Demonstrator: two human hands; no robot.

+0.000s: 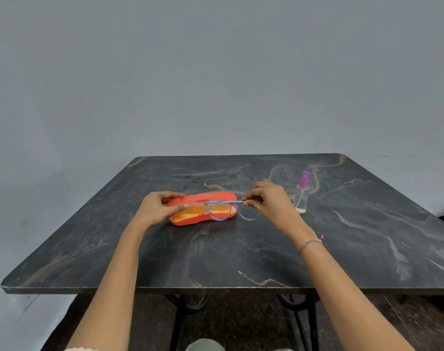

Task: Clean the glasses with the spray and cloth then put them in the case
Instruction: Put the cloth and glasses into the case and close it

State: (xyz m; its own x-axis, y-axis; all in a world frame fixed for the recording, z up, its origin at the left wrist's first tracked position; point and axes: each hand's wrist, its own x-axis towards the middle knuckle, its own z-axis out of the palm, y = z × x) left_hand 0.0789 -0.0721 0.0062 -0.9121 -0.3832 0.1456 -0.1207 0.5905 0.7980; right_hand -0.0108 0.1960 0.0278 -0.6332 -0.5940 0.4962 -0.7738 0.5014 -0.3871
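Currently: red case (pixel 190 198) open on dark marble tabletop (pixel 241 254), orange lining up. Left hand (pixel 156 207) grips case's left end, thumb on near rim. Right hand (pixel 269 198) pinches clear-blue glasses (pixel 231 210) at right hinge, left lens over case, right lens outside. Spray bottle (pixel 301 195), purple cap, upright just right of right hand.

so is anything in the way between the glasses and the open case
Nothing visible. The clear blue-framed glasses, pinched at one end by the right hand, sit just in front of the open orange case; its yellow lining looks bare. The left hand holds the case's left end.
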